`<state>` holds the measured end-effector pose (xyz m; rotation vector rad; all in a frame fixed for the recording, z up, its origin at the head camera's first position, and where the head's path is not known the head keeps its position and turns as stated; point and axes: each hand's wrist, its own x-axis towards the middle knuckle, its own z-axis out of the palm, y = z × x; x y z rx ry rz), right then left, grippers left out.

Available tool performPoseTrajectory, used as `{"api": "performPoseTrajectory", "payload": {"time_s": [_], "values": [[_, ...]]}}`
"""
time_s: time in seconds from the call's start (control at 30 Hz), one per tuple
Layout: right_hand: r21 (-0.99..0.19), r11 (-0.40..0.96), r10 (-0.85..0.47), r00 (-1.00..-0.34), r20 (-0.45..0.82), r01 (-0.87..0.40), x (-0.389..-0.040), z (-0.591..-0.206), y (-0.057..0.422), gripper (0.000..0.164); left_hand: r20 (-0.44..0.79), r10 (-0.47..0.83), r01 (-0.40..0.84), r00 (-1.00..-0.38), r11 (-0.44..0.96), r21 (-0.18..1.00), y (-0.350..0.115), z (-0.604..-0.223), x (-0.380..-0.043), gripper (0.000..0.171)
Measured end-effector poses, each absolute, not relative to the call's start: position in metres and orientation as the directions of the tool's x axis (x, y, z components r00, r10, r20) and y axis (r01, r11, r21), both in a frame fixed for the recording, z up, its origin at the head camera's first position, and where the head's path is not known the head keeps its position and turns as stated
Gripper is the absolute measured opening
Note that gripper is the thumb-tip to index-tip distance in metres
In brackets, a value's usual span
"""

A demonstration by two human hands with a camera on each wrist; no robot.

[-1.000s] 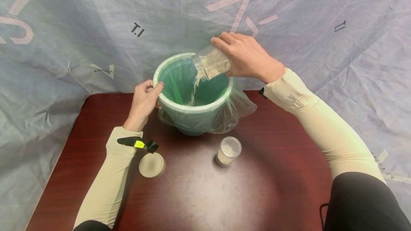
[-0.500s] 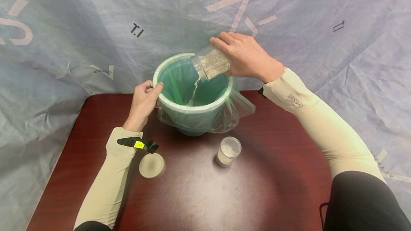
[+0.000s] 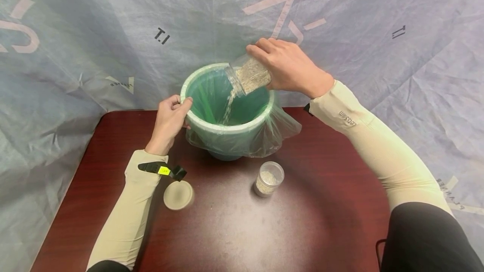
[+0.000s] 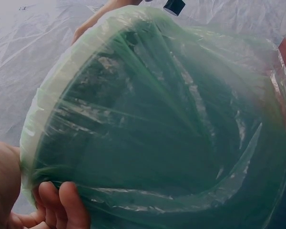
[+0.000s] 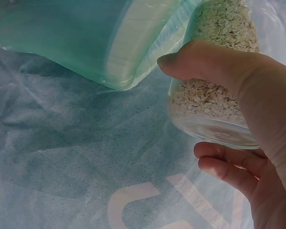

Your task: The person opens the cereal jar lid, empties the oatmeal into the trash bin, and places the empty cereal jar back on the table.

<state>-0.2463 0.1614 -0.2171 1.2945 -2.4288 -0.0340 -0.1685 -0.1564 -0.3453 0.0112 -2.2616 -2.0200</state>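
A clear jar of oat flakes is tipped over the bin, held by my right hand. In the right wrist view the thumb wraps the jar's side and flakes fill much of it. A thin stream of flakes falls from its mouth into the bin. The bin has a pale rim and a thin green plastic liner folded over it. My left hand grips the left of that rim, thumb on top; in the left wrist view its curled fingers lie against the liner bag.
On the dark red table stands a small clear cup partly filled with flakes. A round beige lid lies left of it, by the left forearm. Grey printed sheeting hangs behind the table.
Flakes keep falling from the tilted jar, and the stream has thickened again since half a second ago. Both hands stay almost where they were.
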Motion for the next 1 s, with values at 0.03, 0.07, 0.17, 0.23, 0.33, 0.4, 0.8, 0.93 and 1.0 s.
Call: {"api": "performPoseTrajectory", "payload": {"time_s": [0.03,0.07,0.17,0.23,0.33,0.4,0.8,0.93,1.0], "values": [[0.201,0.573,-0.804,-0.498,0.325,-0.794,-0.2462,-0.2172,0.1615,0.098,0.076,-0.078,0.067,-0.994,0.115,0.991,-0.1565,-0.3456,-0.1686,0.028],[0.203,0.573,-0.804,-0.497,0.326,-0.794,-0.2461,-0.2174,0.1616,0.098,0.075,-0.077,0.066,-0.994,0.113,0.991,-0.1565,-0.3457,-0.1686,0.028],[0.204,0.573,-0.804,-0.495,0.331,-0.794,-0.2458,-0.2181,0.1617,0.098,0.073,-0.076,0.064,-0.994,0.114,0.991,-0.1565,-0.3457,-0.1688,0.028],[0.205,0.573,-0.803,-0.494,0.333,-0.794,-0.2454,-0.2182,0.1614,0.099,0.073,-0.074,0.064,-0.995,0.116,0.991,-0.1567,-0.3456,-0.1688,0.029],[0.205,0.571,-0.804,-0.492,0.334,-0.795,-0.2453,-0.2180,0.1609,0.100,0.071,-0.077,0.062,-0.994,0.124,0.990,-0.1572,-0.3456,-0.1691,0.029],[0.207,0.569,-0.806,-0.490,0.333,-0.796,-0.2452,-0.2176,0.1604,0.101,0.071,-0.079,0.060,-0.994,0.128,0.990,-0.1576,-0.3458,-0.1692,0.029],[0.223,0.565,-0.811,-0.484,0.329,-0.795,-0.2456,-0.2166,0.1599,0.104,0.079,-0.076,0.069,-0.994,0.122,0.990,-0.1571,-0.3461,-0.1690,0.030],[0.225,0.562,-0.812,-0.479,0.333,-0.796,-0.2458,-0.2165,0.1595,0.103,0.084,-0.076,0.075,-0.994,0.106,0.992,-0.1568,-0.3453,-0.1681,0.031],[0.226,0.560,-0.812,-0.475,0.337,-0.797,-0.2459,-0.2163,0.1592,0.102,0.088,-0.076,0.080,-0.993,0.098,0.992,-0.1567,-0.3446,-0.1679,0.030]]}}
